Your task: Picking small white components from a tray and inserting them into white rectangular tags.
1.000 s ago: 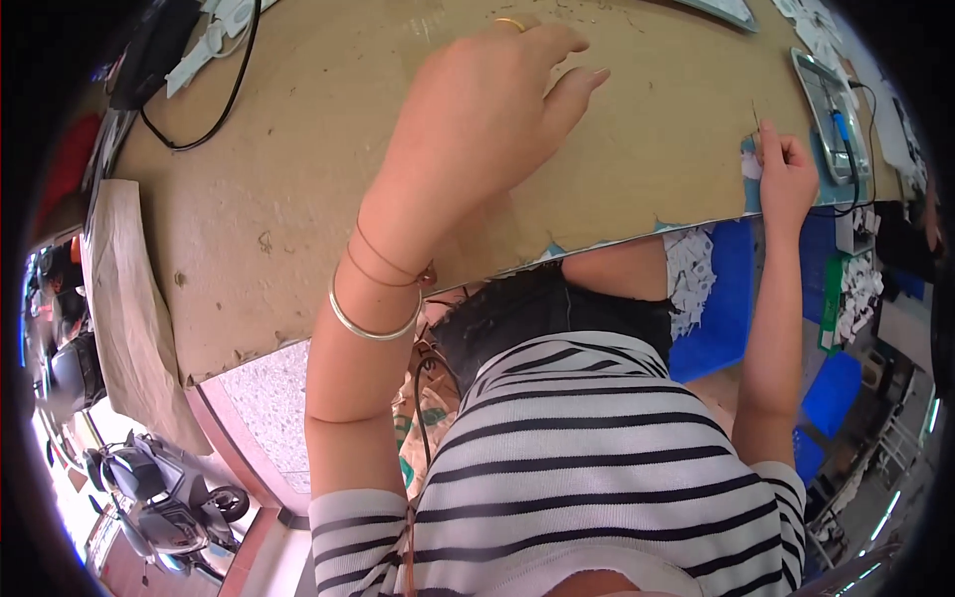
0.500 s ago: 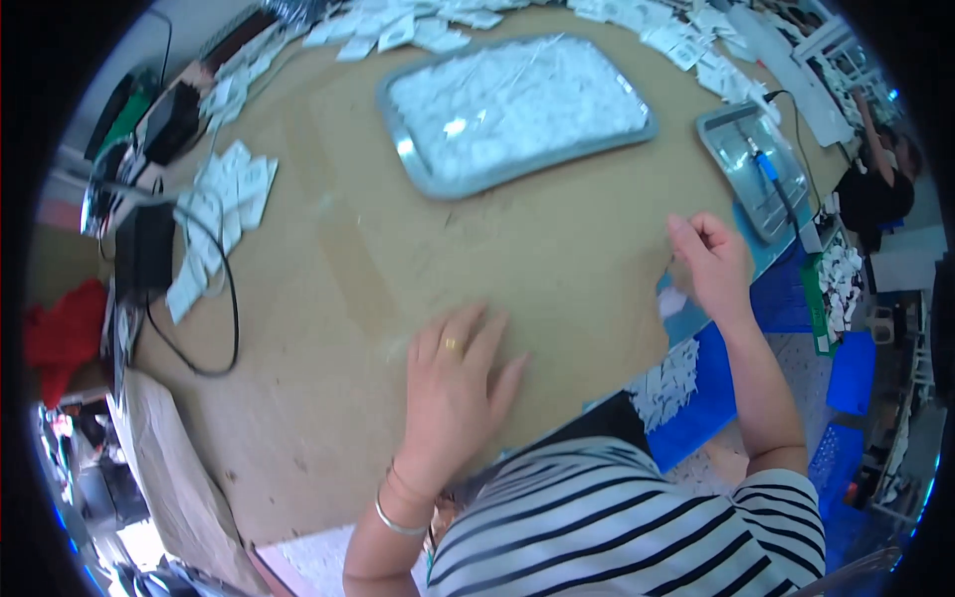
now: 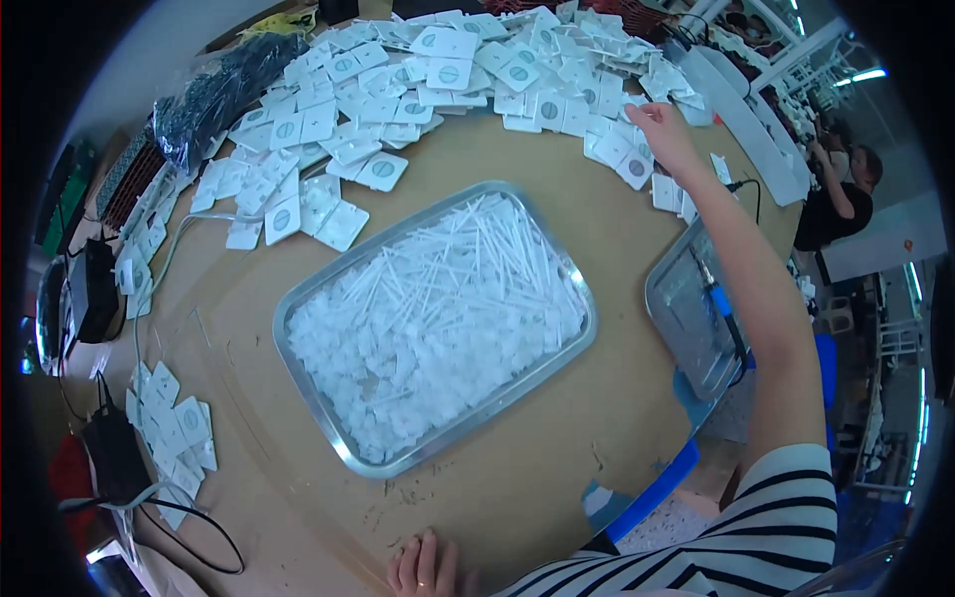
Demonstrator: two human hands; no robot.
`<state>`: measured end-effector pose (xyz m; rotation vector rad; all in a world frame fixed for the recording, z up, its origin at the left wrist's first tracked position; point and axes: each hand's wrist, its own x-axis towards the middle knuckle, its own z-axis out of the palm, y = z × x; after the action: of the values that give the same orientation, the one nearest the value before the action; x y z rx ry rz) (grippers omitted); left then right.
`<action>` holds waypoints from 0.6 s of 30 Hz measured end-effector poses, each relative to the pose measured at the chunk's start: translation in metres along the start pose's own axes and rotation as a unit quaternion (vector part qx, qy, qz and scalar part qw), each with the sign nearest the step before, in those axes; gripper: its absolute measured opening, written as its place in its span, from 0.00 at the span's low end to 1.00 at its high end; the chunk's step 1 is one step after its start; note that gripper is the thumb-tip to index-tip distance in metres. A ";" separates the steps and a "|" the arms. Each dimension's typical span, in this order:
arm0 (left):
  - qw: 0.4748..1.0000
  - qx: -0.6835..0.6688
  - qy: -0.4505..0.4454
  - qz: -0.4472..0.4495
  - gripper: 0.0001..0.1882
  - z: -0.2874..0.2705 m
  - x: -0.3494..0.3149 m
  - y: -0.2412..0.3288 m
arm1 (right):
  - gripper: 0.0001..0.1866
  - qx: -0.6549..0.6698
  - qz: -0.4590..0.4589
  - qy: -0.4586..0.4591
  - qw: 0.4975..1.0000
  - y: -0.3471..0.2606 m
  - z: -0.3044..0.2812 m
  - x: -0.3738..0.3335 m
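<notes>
Many white plates (image 3: 612, 146) beside the right fingers (image 3: 642, 115)

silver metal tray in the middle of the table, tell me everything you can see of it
The large silver metal tray is rectangular, with rounded corners and a shiny raised rim. It lies flat on the brown tabletop, skewed, its long sides rising from lower left to upper right. Thin straight white sticks lie heaped mainly toward its far side, and small whitish pieces crowd the near side, hiding most of its floor. Neither the bare left hand nor the bare right hand touches it.
</notes>
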<state>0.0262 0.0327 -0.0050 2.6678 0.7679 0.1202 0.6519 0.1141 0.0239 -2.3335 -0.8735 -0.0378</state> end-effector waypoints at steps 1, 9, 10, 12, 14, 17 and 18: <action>1.000 0.009 0.004 0.005 0.27 0.001 -0.001 -0.003 | 0.35 0.045 0.045 -0.015 0.998 -0.001 0.006 0.018; 0.999 -0.008 0.007 -0.040 0.22 -0.009 0.006 -0.002 | 0.53 0.160 0.032 0.115 0.980 0.012 0.061 0.161; 0.999 -0.011 0.023 -0.033 0.21 -0.007 0.005 -0.003 | 0.55 0.171 0.019 0.124 0.977 0.021 0.059 0.184; 0.998 -0.019 0.034 -0.049 0.22 -0.004 0.001 -0.004 | 0.55 0.101 -0.020 0.163 0.981 0.021 0.062 0.210; 0.998 -0.034 0.023 -0.055 0.22 -0.002 -0.001 -0.003 | 0.52 0.113 0.027 0.100 0.988 0.026 0.063 0.233; 0.997 -0.054 -0.004 -0.052 0.24 -0.002 -0.001 -0.005 | 0.49 0.182 0.048 -0.010 0.982 0.024 0.073 0.258; 0.997 -0.060 -0.004 -0.055 0.24 -0.002 -0.001 -0.006 | 0.47 0.221 0.066 -0.082 0.970 0.024 0.073 0.267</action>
<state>0.0218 0.0370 -0.0049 2.5055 0.8754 0.1231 0.8605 0.2975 0.0165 -1.9853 -0.7143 0.3745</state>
